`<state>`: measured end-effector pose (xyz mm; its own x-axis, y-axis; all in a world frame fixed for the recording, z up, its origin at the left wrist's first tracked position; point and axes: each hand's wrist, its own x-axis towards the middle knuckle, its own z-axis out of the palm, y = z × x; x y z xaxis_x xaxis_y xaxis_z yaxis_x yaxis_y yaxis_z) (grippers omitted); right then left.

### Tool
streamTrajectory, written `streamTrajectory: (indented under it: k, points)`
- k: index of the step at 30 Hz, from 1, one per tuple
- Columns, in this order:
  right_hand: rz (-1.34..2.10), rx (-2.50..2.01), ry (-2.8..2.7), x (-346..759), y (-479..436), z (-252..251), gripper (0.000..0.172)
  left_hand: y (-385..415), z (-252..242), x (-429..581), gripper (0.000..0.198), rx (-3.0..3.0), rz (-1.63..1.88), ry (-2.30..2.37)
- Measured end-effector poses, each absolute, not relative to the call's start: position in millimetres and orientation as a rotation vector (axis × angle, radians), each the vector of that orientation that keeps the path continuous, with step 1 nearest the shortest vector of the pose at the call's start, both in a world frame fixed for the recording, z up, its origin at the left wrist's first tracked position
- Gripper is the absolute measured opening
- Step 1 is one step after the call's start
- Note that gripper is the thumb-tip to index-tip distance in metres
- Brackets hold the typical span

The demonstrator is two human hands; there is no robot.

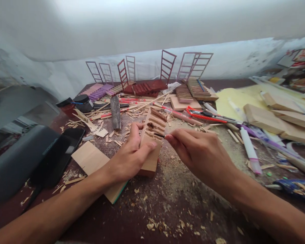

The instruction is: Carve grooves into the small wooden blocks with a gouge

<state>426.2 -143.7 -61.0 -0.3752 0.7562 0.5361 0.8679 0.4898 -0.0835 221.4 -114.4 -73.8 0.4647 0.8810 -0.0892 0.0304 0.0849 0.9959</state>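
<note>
Block: notched wood block (154, 135), mid-surface (173, 203) amid sawdust, long axis running 7 to 1 o'clock.
Left hand: left hand (132, 154), fingers clamped round the block's lower half.
Right hand: right hand (200, 154), fingers pinched together on a thin dark tool (159, 135), tip in a notch.
Relation: block lies at 9 o'clock from the right fingers; left hand nearer, touching it.

Wall (152, 23): pale, plain, fills upper half of view; lower band scuffed, stained grey. Table (122, 223): dark red-brown top, set against wall, dusted with sawdust (178, 183) and wood chips. Row of small ladder-like frames (167, 66), red and purple, stands along table's far edge, leaning on wall. Yellow sheet (231, 98) lies over far right of table. Grey surface (12, 101) at left margin, blurred. Light: soft, even; shadows faint.
</note>
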Motion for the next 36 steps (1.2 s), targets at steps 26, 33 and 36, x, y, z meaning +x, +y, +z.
streamTrajectory:
  k: [26, 33, 36]
  points:
    - [-0.298, -1.347, -2.283, 431.7, -145.1, -62.3, 0.034, -116.7, -74.7, 218.9, 0.042, 1.318, 0.801, 0.893]
    - [-0.024, -1.271, -2.266, 430.6, -143.7, -59.4, 0.037, -116.8, -71.5, 220.3, 0.041, 1.42, 0.776, 0.908]
    - [0.028, -1.214, -2.249, 431.0, -142.7, -58.7, 0.039, -115.7, -71.3, 220.6, 0.037, 1.504, 0.771, 0.912]
